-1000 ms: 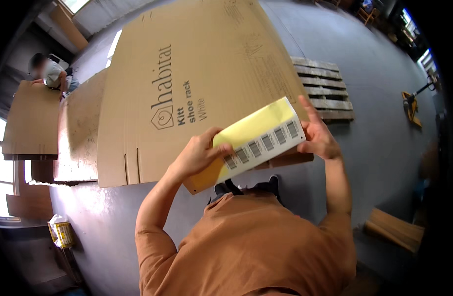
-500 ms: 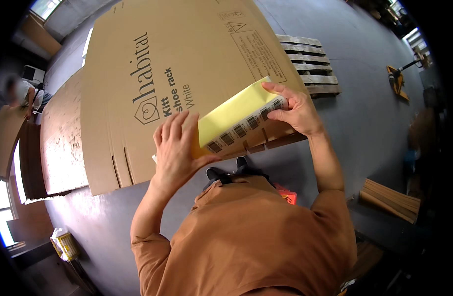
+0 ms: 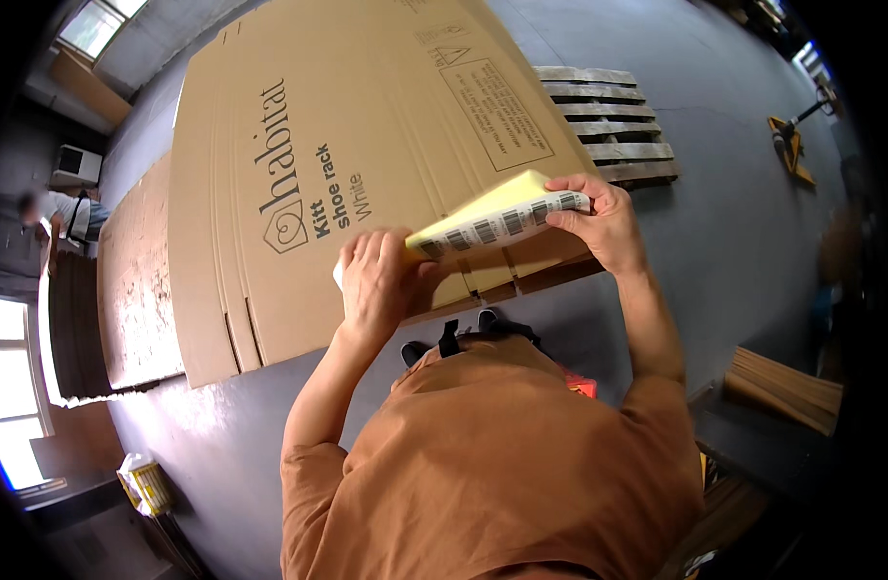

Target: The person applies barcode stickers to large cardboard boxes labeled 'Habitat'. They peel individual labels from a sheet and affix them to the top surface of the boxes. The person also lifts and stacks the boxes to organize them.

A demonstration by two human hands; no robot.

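Observation:
A sheet of barcode labels (image 3: 499, 224) with a yellow backing is stretched between my two hands above a large flat cardboard carton (image 3: 386, 126). Its near edge curls up, showing a row of black-and-white barcodes. My left hand (image 3: 374, 275) grips the left end, its thumb partly hidden behind the curl. At the other end, my right hand (image 3: 603, 220) pinches the corner between thumb and fingers. Dark print and slots mark the carton's top face beneath.
Beyond the carton lies a wooden pallet (image 3: 613, 126). A yellow pallet jack (image 3: 790, 145) stands far right. Stacked cardboard (image 3: 782, 387) is at the lower right. To the left are another board stack (image 3: 135, 280) and a person (image 3: 67, 213) handling cardboard. A wrapped yellow-white bundle (image 3: 144, 483) sits lower left.
The sheet has tilted and rolled so its barcode strip faces me more and less yellow shows. Both hands have shifted slightly right in view, and the left hand has risen.

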